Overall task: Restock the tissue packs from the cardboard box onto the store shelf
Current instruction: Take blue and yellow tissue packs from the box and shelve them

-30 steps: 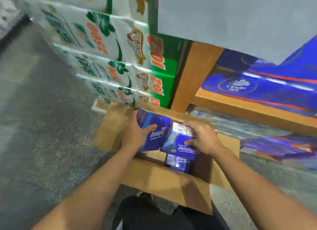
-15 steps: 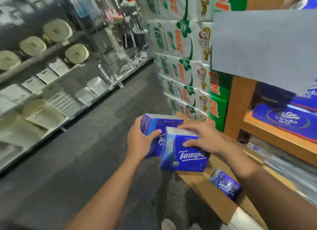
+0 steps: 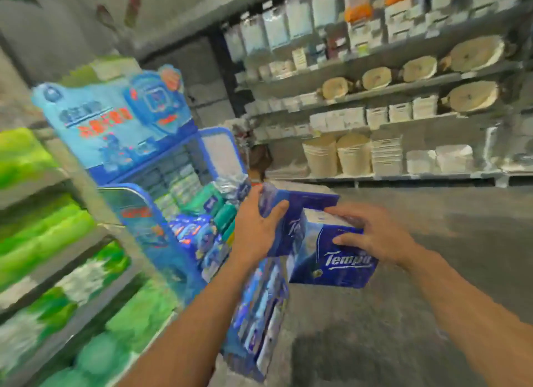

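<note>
I carry two blue Tempo tissue packs at chest height. My left hand (image 3: 255,228) grips the farther pack (image 3: 300,205) by its left side, thumb across its front. My right hand (image 3: 372,236) holds the nearer pack (image 3: 328,262) from the right, fingers over its top and thumb on its printed face. The two packs touch each other. A blue display stand (image 3: 161,213) with small blue and green tissue packs stands just left of my hands. The cardboard box is out of view.
Green packs fill the shelves (image 3: 57,242) at the left. A long grey shelf unit (image 3: 389,121) with white tubs, buckets and wooden boards runs along the far right. Grey floor (image 3: 432,300) lies under and right of my hands. The picture is blurred.
I have lifted both packs out of the cardboard box and turned away from it. The view swung from the box and wooden shelf to the aisle and the blue display stand.
</note>
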{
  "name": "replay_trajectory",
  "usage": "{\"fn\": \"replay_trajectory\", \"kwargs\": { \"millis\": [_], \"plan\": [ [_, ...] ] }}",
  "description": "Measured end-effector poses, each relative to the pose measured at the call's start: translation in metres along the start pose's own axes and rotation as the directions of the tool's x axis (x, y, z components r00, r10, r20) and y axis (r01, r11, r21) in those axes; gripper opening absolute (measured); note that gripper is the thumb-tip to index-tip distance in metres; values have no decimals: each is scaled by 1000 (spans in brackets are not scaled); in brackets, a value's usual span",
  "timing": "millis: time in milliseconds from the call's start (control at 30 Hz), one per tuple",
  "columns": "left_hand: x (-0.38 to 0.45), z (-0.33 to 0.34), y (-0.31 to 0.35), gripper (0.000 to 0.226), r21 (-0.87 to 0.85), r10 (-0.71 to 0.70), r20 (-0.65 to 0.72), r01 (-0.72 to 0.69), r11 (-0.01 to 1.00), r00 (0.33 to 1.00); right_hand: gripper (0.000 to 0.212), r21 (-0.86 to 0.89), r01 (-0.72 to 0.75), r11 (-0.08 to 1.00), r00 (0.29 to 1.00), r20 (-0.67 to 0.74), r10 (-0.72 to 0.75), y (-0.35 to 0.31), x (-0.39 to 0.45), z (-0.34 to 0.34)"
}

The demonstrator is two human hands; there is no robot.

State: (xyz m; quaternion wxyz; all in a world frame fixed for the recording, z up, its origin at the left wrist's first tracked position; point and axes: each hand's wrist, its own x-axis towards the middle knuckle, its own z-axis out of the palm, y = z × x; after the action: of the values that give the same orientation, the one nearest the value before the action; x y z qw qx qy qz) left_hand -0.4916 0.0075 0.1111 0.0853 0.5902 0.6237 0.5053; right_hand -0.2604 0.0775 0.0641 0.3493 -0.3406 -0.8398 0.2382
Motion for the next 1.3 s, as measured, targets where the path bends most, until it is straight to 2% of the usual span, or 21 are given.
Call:
{"fn": "replay_trajectory", "kwargs": {
  "millis": [100,233,367,533,600,700,833,967,1067,1167,1233,1300],
  "plan": [
    [-16,-143,-56,48,127,-18,-171,41,991,985,61,87,221,971,973,43,-225,-97,65,107],
    [-60,-334,-101,51,253,-3,-390,110,961,921,66,233,480,846,862,58,-504,-247,122,245],
    [-114,-498,-120,46,340,8,-540,210,917,841,58,345,641,685,733,-12,-680,-396,145,352],
    [-169,-644,-101,33,393,91,-687,263,881,721,57,398,788,469,553,-124,-824,-552,157,434],
    [-186,-693,-94,20,387,107,-725,275,880,680,57,421,823,382,483,-165,-860,-607,158,459],
    [-204,-759,-85,19,403,155,-773,287,869,615,57,461,847,264,397,-218,-892,-679,161,496],
    [-223,-846,-77,4,391,206,-859,343,854,469,54,495,862,114,305,-325,-895,-761,166,541],
    [-241,-927,-73,9,392,272,-909,425,816,317,54,538,843,16,272,-401,-874,-838,168,576],
    [-247,-975,-73,11,395,285,-912,448,802,294,53,544,838,-44,259,-467,-846,-889,170,592],
    [-250,-1019,-78,14,361,269,-927,431,827,261,54,518,854,-51,255,-501,-827,-926,175,611],
    [-249,-1047,-84,14,308,233,-942,352,884,240,55,496,868,-28,260,-500,-826,-945,179,627],
    [-245,-1069,-91,12,230,152,-950,282,932,274,55,457,889,1,257,-498,-829,-961,181,643]
  ]
}}
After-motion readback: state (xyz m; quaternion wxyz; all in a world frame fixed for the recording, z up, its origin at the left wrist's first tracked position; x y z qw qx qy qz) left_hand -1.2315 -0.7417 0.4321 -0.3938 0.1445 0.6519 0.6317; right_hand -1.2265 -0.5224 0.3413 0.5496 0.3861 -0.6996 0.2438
